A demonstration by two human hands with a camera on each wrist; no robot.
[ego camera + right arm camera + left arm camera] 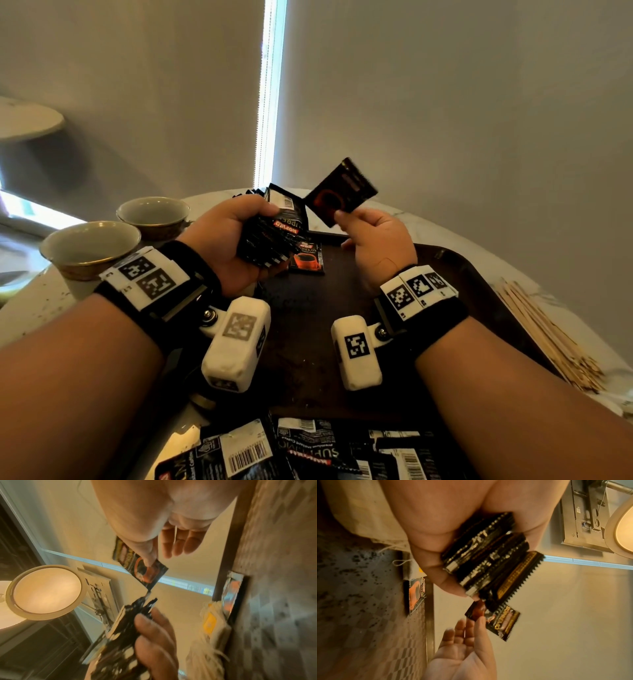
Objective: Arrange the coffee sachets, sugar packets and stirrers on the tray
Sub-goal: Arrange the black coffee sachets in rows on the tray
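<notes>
While blurred, sachet (341, 192) | right hand (375, 240) pinches | print unreadable

free: tray (445, 274) centre | blocked: sachet (307, 259) far end, stirrers (544, 329) right, cups (89, 246) left

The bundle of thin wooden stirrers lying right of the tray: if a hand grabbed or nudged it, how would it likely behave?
The pale wooden stirrers lie loose and fanned on the white marble table, so a nudge would probably scatter them, not shift them together. They look flat, so rolling seems unlikely. Being so thin, they are probably light and might snap if squeezed.
</notes>
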